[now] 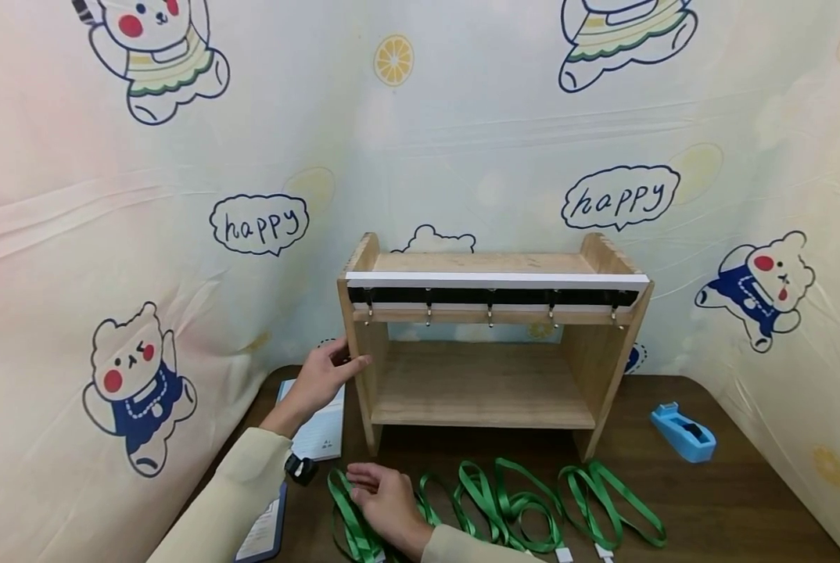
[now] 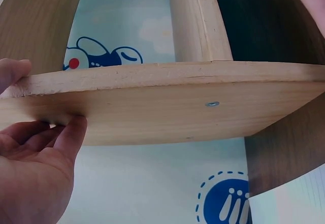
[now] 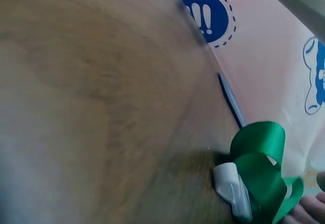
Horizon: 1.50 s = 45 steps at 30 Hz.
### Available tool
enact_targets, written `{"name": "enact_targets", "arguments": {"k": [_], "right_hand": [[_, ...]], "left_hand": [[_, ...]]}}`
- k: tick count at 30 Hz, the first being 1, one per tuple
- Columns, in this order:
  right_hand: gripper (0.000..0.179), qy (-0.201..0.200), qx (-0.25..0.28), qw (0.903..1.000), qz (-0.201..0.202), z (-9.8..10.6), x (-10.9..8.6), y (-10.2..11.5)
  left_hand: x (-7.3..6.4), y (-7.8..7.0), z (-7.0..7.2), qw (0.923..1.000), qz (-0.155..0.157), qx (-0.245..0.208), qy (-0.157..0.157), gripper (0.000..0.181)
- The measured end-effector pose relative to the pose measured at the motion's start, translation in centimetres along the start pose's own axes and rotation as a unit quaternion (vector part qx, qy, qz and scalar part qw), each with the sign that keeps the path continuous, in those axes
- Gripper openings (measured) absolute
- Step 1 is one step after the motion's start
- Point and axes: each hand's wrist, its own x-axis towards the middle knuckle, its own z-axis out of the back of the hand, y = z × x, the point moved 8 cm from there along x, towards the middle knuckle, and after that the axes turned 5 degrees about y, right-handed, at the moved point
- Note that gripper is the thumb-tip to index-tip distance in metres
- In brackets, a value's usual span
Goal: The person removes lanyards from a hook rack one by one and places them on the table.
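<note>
My left hand point(image 1: 319, 381) grips the left side panel of a small wooden shelf point(image 1: 486, 379), thumb on its front edge and fingers against its outer face. In the left wrist view, the fingers point(image 2: 71, 137) press the panel from below. A black strip point(image 1: 462, 296) with several small metal hooks runs across the shelf's front. My right hand point(image 1: 392, 507) is low in front, fingers fairly straight, over the leftmost green lanyard point(image 1: 353, 520). In the right wrist view, its fingertips point(image 3: 307, 209) show beside the green ribbon point(image 3: 259, 183) and a white clip point(image 3: 232, 186).
More green lanyards point(image 1: 486, 500) lie coiled along the table's front. A blue tape dispenser point(image 1: 683, 432) sits at the right. A pale notepad point(image 1: 324, 430) lies left of the shelf, with a dark-edged clipboard point(image 1: 268, 528) nearer. A printed cloth point(image 1: 434, 141) hangs behind.
</note>
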Motion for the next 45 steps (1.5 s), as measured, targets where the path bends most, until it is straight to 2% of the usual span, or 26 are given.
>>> {"name": "enact_targets", "arguments": {"k": [3, 10, 18, 22, 26, 32, 38, 41, 45], "right_hand": [[0.032, 0.016, 0.000, 0.9998, 0.009, 0.4, -0.6, 0.4], [0.031, 0.015, 0.034, 0.9988, 0.033, 2.2, -1.2, 1.8], [0.029, 0.048, 0.084, 0.9949, 0.029, 4.8, -1.9, 4.0], [0.034, 0.062, 0.115, 0.9905, 0.043, 6.5, -2.3, 5.5], [0.041, 0.061, 0.120, 0.9897, 0.048, 8.8, -2.6, 7.1], [0.041, 0.061, 0.056, 0.9913, 0.103, 12.2, -3.4, 9.9], [0.043, 0.050, -0.050, 0.9846, 0.160, 14.6, -5.0, 12.0], [0.045, 0.048, -0.096, 0.9786, 0.176, 15.6, -5.7, 12.5], [0.046, 0.050, -0.120, 0.9767, 0.170, 16.9, -6.4, 12.5]], "left_hand": [[0.0, 0.0, 0.0, 1.0000, 0.002, 0.003, 0.000, 0.061], [0.0, -0.1, 0.0, 1.0000, 0.005, 0.006, -0.001, 0.061], [-0.3, 0.1, -0.1, 1.0000, 0.006, 0.003, 0.000, 0.062], [-0.3, 0.2, -0.1, 1.0000, 0.007, 0.004, -0.003, 0.061], [-0.2, 0.1, -0.1, 1.0000, 0.004, 0.007, -0.002, 0.061], [-0.1, -0.2, 0.2, 0.9999, 0.006, 0.011, 0.000, 0.059], [0.0, -0.1, 0.3, 0.9999, 0.008, 0.011, -0.002, 0.061], [0.0, 0.0, 0.3, 0.9999, 0.008, 0.010, -0.002, 0.062], [-0.2, 0.2, 0.2, 0.9999, 0.009, 0.008, -0.001, 0.066]]}}
